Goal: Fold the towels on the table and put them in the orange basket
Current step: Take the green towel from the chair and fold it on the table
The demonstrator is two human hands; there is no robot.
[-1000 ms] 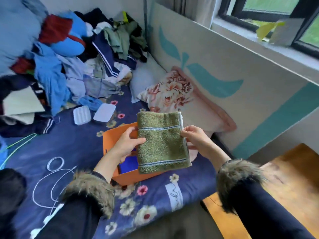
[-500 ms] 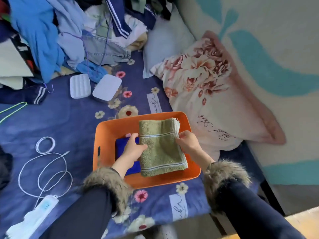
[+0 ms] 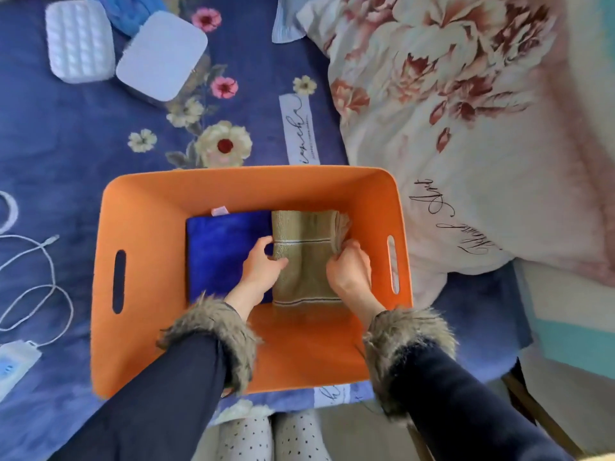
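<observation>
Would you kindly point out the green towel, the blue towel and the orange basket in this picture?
green towel [image 3: 307, 261]: head view, on its upper face between the two stripes.
blue towel [image 3: 219, 254]: head view, middle of its visible top.
orange basket [image 3: 149, 227]: head view, bare inner left wall.

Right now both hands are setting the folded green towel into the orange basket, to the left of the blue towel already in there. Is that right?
Not quite. In the head view the green towel, held by the left hand and right hand, sits to the right of the blue towel inside the orange basket.
</observation>
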